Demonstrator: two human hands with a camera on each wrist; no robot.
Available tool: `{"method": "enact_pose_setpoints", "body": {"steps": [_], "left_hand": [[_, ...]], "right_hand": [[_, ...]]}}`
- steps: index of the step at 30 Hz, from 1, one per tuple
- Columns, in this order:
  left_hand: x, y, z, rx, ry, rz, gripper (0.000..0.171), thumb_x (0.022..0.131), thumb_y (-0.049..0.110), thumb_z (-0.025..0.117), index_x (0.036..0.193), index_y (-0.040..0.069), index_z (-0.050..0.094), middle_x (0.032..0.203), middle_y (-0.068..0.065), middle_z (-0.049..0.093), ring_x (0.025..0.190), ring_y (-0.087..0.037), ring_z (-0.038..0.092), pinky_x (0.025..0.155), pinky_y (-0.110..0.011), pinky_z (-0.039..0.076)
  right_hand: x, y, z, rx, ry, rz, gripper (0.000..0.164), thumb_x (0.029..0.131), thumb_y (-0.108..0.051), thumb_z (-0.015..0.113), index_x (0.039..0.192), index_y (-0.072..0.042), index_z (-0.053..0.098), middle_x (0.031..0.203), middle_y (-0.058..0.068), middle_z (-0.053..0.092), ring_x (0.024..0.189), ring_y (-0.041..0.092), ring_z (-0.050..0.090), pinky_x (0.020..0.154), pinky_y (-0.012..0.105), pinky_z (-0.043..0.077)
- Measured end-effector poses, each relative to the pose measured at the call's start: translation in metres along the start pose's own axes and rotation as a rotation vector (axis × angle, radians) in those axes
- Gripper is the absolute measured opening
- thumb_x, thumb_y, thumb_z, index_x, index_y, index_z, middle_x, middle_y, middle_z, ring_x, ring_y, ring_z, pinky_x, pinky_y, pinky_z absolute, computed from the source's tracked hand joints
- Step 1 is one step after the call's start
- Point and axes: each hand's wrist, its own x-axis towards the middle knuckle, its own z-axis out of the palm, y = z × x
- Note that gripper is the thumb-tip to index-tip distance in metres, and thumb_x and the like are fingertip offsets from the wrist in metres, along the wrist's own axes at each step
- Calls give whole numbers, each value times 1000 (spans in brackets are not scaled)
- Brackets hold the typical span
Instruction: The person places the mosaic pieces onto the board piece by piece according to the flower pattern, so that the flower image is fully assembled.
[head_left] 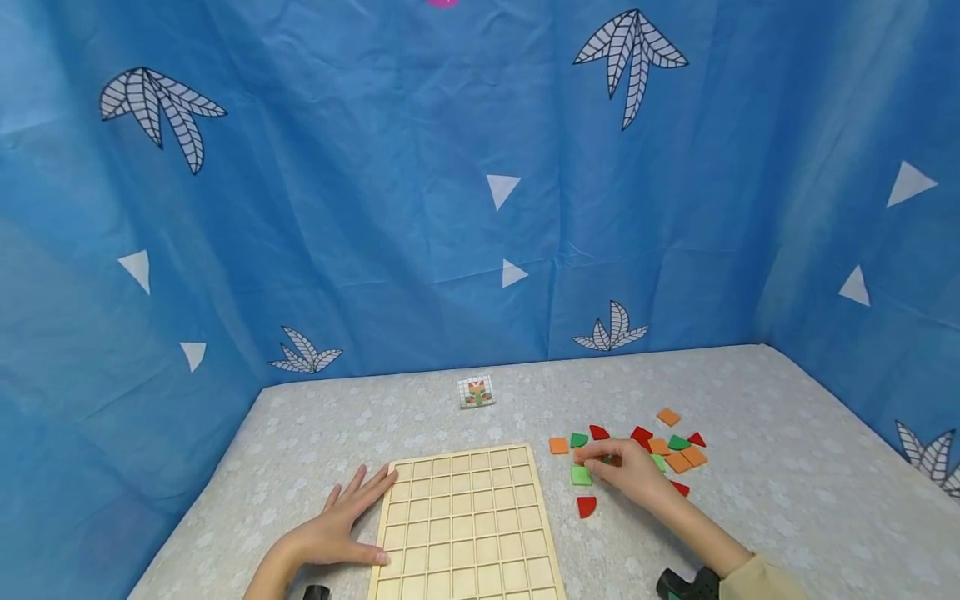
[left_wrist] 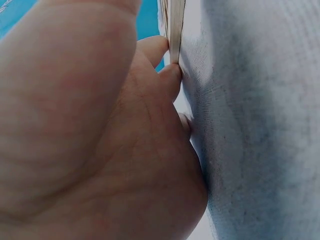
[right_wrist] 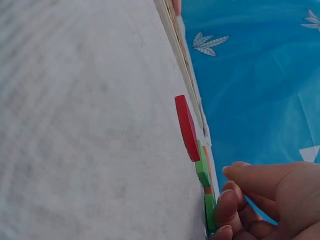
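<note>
My left hand (head_left: 341, 521) lies with fingers spread along the left edge of a pale wooden grid board (head_left: 472, 508). Its thumb and fingertips touch the frame. In the left wrist view its palm (left_wrist: 145, 165) rests by the cloth, fingers at the board's side. Right of the board, my right hand (head_left: 626, 471) reaches down among small coloured tiles, thumb and index fingertips right at an orange square tile (head_left: 578, 456). I cannot tell whether they pinch it. In the right wrist view the bent fingers (right_wrist: 227, 205) are close beside a green tile (right_wrist: 202, 167) and a red quarter-round tile (right_wrist: 186, 127).
Red, green and orange tiles lie scattered around and beyond the right hand, including an orange square (head_left: 668, 417) farther back. A small pattern card (head_left: 476, 392) lies behind the board. The table wears a pale floral cloth (head_left: 337, 425); a blue curtain (head_left: 420, 208) surrounds it.
</note>
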Motion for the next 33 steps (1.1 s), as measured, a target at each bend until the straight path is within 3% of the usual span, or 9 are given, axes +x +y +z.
{"method": "enact_pose_setpoints", "body": {"steps": [3, 9, 16, 33], "left_hand": [[0, -1, 0, -1, 3, 2, 98, 77, 33, 78, 149, 4, 19, 152, -24, 9, 132, -51, -12, 95, -68, -12], [1, -1, 0, 9, 11, -2, 99, 76, 35, 78, 149, 4, 20, 152, -23, 10, 132, -51, -11, 94, -69, -11], [1, 2, 0, 5, 21, -9, 99, 75, 36, 78, 149, 3, 21, 151, -23, 11, 132, -51, -11, 94, -69, -11], [1, 1, 0, 8, 26, 3, 99, 75, 34, 78, 149, 3, 20, 151, -24, 11, 132, -52, -11, 93, -70, -11]], "right_hand": [[0, 3, 0, -53, 9, -17, 14, 85, -8, 69, 98, -5, 74, 99, 5, 65, 85, 20, 56, 61, 24, 47], [-3, 4, 2, -148, 26, 17, 15, 81, -8, 72, 97, -9, 74, 93, 1, 61, 72, 17, 52, 57, 25, 45], [-3, 3, 5, -260, 16, -36, 19, 78, -5, 75, 96, -10, 74, 88, -3, 60, 71, 13, 50, 59, 25, 46], [-3, 2, 13, -268, 67, -30, 23, 73, 0, 78, 91, -10, 66, 81, -3, 55, 67, 15, 45, 55, 24, 41]]}}
